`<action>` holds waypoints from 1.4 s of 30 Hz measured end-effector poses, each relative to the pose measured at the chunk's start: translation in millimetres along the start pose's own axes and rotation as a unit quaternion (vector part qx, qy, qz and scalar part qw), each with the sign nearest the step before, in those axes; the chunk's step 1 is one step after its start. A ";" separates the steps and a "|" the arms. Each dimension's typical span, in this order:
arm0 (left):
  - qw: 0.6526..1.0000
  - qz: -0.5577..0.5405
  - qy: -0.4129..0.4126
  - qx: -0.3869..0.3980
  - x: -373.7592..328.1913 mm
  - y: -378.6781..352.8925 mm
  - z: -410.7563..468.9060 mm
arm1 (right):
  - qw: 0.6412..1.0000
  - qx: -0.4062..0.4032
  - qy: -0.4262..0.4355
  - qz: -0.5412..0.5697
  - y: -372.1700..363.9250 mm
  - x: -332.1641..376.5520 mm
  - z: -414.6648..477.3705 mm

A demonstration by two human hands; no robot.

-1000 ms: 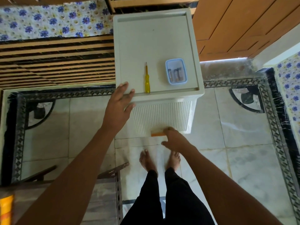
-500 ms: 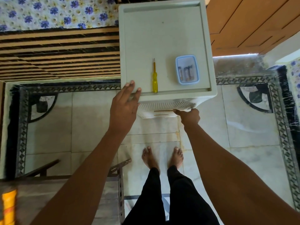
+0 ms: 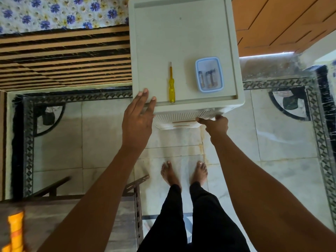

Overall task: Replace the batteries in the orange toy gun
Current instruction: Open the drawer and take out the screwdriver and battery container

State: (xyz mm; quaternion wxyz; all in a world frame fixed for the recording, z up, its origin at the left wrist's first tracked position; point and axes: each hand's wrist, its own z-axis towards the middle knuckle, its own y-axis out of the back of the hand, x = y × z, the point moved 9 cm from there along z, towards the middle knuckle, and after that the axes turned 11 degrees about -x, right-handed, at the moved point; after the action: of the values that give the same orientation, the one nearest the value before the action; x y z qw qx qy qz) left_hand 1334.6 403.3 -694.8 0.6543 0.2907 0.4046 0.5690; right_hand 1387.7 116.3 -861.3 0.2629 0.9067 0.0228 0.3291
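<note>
A white plastic cabinet (image 3: 181,33) stands in front of me, seen from above. On its top lie a yellow screwdriver (image 3: 171,86) and a small clear box with a blue rim (image 3: 209,60); batteries (image 3: 209,79) are inside the box. My left hand (image 3: 138,120) rests with straight fingers on the top's front left corner. My right hand (image 3: 216,124) curls its fingers under the front rim at the right, against the ribbed front. A blurred orange object (image 3: 15,231), possibly the toy gun, lies at the bottom left.
The orange object sits on a dark wooden table (image 3: 54,215) at my lower left. A slatted wooden frame (image 3: 63,59) lies left of the cabinet and an orange door (image 3: 281,20) right of it. My bare feet (image 3: 171,173) stand on tiled floor.
My right hand rose from low on the cabinet's front to just under the top rim. My left hand stayed on the front left corner.
</note>
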 end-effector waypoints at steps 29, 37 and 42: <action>0.954 -0.050 0.259 0.145 -40.7 -14.0 80.1 | 0.941 -0.169 0.294 0.008 71.9 153.9 -99.5; 0.921 -0.089 0.335 0.177 -29.7 -23.6 74.7 | 0.952 -0.080 0.266 -0.128 49.5 169.3 -82.6; 0.899 -0.178 0.369 0.155 -28.2 2.9 53.6 | 0.971 -0.049 0.226 -0.053 57.5 160.9 -103.9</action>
State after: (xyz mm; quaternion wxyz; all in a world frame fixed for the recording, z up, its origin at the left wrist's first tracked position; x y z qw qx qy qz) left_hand 1378.5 380.6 -659.7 0.4950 0.0805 0.7449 0.4401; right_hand 1442.8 149.3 -671.9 0.3122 0.7921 0.1139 0.5120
